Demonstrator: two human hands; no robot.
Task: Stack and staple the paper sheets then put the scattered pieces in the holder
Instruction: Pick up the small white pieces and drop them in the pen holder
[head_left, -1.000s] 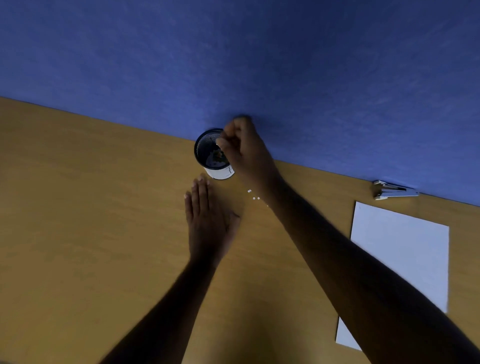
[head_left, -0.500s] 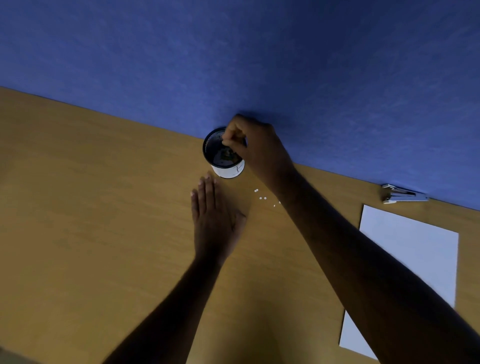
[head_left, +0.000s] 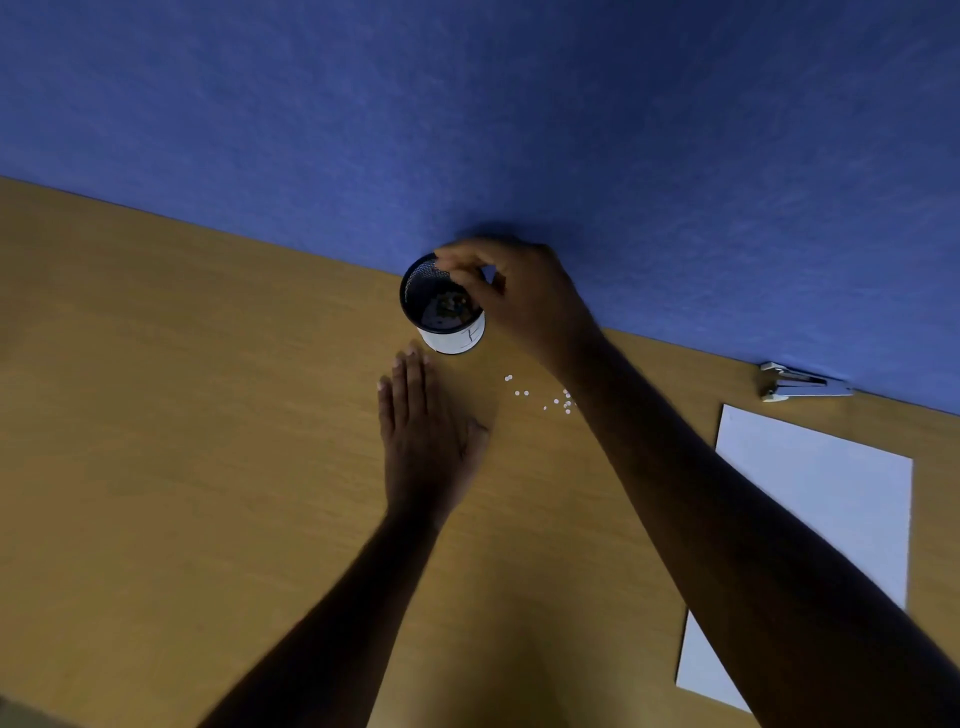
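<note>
A black mesh holder (head_left: 422, 291) with a white band stands at the table's back edge, against the blue wall. My right hand (head_left: 524, 296) hovers over its opening, fingertips bunched and pointing down into it; anything pinched between them is too small to see. My left hand (head_left: 426, 431) lies flat, palm down, on the table just in front of the holder and holds nothing. Several tiny white paper pieces (head_left: 540, 397) lie scattered on the table, right of the holder and partly under my right forearm. The white paper stack (head_left: 821, 493) lies at the right.
A grey stapler (head_left: 800, 382) lies against the wall beyond the paper stack. The wooden table (head_left: 182, 415) runs left and toward me. The blue wall (head_left: 467, 130) closes off the back edge.
My right hand's fingertips have moved further across the holder's mouth, toward its far rim. My left hand has stayed flat on the table.
</note>
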